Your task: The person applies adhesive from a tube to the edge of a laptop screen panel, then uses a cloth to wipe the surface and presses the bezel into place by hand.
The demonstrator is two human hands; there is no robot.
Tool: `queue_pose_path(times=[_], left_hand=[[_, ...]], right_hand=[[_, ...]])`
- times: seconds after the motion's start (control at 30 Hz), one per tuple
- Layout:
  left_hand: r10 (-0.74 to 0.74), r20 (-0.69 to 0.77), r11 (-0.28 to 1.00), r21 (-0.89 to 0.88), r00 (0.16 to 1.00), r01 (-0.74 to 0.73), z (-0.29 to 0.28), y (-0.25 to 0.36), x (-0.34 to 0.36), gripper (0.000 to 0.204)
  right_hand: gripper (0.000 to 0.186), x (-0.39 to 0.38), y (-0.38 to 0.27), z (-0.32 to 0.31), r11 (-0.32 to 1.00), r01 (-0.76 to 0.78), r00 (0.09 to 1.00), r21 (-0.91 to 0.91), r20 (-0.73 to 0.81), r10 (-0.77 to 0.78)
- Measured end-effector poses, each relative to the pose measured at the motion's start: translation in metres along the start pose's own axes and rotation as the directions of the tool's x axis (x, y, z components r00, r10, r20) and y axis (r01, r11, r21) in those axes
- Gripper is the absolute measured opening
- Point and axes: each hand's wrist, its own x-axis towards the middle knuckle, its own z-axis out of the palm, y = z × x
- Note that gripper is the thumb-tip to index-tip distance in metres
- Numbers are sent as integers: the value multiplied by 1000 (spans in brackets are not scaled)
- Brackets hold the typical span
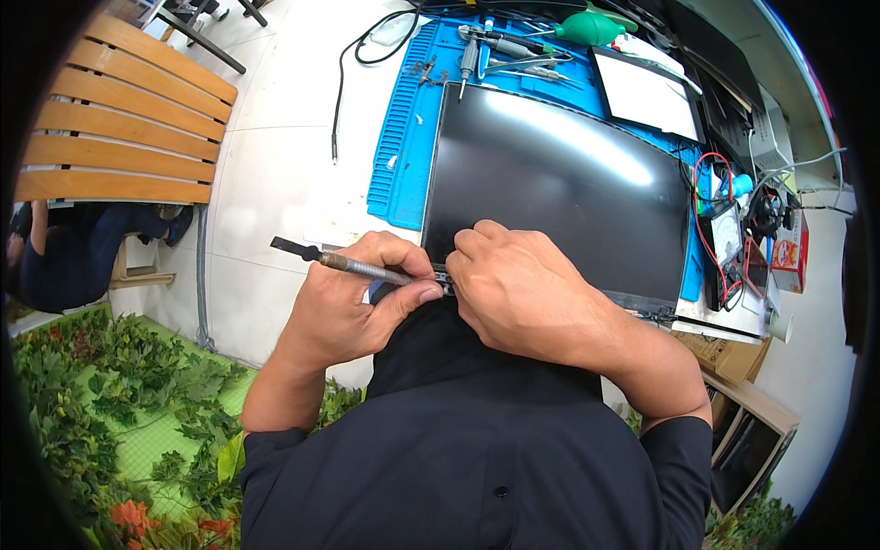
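Observation:
My left hand (pixel 353 302) is closed on a slim metal pen-like tool (pixel 362 268) with a dark tip pointing up-left, its thumb pressed along the shaft. The tool's other end is at a small dark hinge part (pixel 442 282) on the near left corner of a black screen panel (pixel 559 211). My right hand (pixel 518 284) rests over that corner, fingers curled beside the hinge; what they grip is hidden. The panel lies on a blue mat (pixel 390 183), and a second hinge (pixel 655 313) shows at its near right corner.
Several hand tools (pixel 509 46), a green blower bulb (pixel 587 27), a white-faced tablet-like panel (pixel 642 87) and red and black cables (pixel 706 229) surround the panel. At left are a wooden slatted bench (pixel 124 110), a seated person (pixel 82 257) and artificial leaves (pixel 147 412).

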Motion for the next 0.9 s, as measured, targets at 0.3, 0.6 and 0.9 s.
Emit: queue_pose_path(times=[0.3, 0.6, 0.9], left_hand=[[-4, 5, 1000, 1, 1000, 4, 0, -3, -3, 25], [-43, -14, 998, -40, 999, 42, 6, -11, -8, 23], [-23, -85, 991, -135, 996, 12, 9, -13, -19, 24]], right_hand=[[14, -1, 1, 3, 1000, 3, 1000, -1, -18, -3], [16, -2, 4, 7, 1000, 13, 999, 3, -51, -13], [16, -2, 3, 9, 1000, 9, 998, 3, -59, -9]])
